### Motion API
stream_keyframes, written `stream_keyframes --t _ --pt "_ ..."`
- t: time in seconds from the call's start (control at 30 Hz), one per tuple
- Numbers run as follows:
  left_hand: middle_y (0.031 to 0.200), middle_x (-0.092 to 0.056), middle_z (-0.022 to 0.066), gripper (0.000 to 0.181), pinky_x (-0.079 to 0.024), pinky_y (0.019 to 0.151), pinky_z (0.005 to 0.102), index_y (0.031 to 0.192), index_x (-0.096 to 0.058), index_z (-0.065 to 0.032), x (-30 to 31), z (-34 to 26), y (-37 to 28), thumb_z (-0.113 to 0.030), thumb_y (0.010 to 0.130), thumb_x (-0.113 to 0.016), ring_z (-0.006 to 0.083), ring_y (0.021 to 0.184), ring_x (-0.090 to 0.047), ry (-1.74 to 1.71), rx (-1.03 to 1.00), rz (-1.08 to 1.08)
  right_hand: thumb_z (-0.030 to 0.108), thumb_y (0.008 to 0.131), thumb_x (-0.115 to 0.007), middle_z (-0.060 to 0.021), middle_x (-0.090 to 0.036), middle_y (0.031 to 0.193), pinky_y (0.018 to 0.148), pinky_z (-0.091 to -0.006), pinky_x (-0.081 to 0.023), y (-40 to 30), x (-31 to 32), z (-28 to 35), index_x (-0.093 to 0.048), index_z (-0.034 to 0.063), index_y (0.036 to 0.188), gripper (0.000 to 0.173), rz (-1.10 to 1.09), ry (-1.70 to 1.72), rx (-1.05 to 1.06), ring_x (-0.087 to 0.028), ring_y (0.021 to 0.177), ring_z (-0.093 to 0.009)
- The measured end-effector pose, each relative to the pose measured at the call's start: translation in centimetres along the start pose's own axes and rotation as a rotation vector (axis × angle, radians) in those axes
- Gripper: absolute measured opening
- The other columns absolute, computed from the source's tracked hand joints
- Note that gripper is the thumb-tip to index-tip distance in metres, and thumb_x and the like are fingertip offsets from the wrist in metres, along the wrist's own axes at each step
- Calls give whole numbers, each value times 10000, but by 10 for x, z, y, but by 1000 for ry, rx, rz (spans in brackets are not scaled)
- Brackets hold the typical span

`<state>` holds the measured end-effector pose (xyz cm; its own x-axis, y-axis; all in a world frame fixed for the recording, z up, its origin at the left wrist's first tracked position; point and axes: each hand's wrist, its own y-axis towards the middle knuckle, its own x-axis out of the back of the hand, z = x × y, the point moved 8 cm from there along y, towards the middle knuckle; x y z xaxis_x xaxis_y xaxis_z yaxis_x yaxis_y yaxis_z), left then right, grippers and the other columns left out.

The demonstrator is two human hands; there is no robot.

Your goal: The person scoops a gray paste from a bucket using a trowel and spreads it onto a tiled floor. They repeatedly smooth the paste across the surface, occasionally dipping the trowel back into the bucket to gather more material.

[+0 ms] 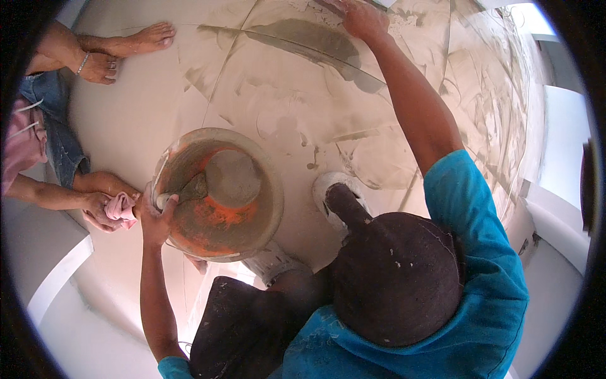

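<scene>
My left hand (158,215) is at the left rim of an orange bucket (272,208) crusted with grey material, its fingers around the pale handle (163,201) of a trowel. The trowel's blade (194,187) lies inside the bucket, beside a round pool of grey mix (234,177). At the top of the view, my right hand (364,21) grips a flat tool (331,6) against the tiled floor (279,109); the tool's far part is cut off by the picture's edge. Wet grey smears (307,40) lie along a tile joint below that hand.
A co-worker sits at the left, with bare feet (151,38) on the floor and hands (99,213) around a pink cloth (120,208). My shoe (338,196) stands right of the bucket. White wall edges (551,213) bound the floor on the right.
</scene>
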<state>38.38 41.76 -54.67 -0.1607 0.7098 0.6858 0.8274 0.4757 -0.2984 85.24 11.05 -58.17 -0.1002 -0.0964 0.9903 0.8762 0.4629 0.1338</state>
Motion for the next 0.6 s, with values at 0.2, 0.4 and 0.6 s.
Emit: stream_keyframes --t 0.2,0.4,0.6 --pt "992 -617 141 393 -435 875 369 1123 -549 7 7 13 -8 -171 795 -672 250 962 -572 -6 -26 -79 169 832 -509 -94 -668 1065 788 -485 -504 -6 -19 65 -557 258 1263 442 160 56 141 -634 991 -309" --pt "989 -631 144 380 -448 842 365 1115 -553 -4 6 12 -4 -157 787 -669 245 926 -590 40 -12 -29 207 833 -539 -102 -687 957 730 -489 -516 -46 -7 98 -616 221 1133 309 196 57 213 -660 930 -316" --pt "987 -635 142 378 -457 829 360 1116 -546 4 6 0 -4 -151 792 -663 242 894 -602 15 -70 -30 134 846 -479 -144 -675 947 736 -511 -502 -64 -3 106 -580 260 1198 387 251 85 221 -650 904 -352"
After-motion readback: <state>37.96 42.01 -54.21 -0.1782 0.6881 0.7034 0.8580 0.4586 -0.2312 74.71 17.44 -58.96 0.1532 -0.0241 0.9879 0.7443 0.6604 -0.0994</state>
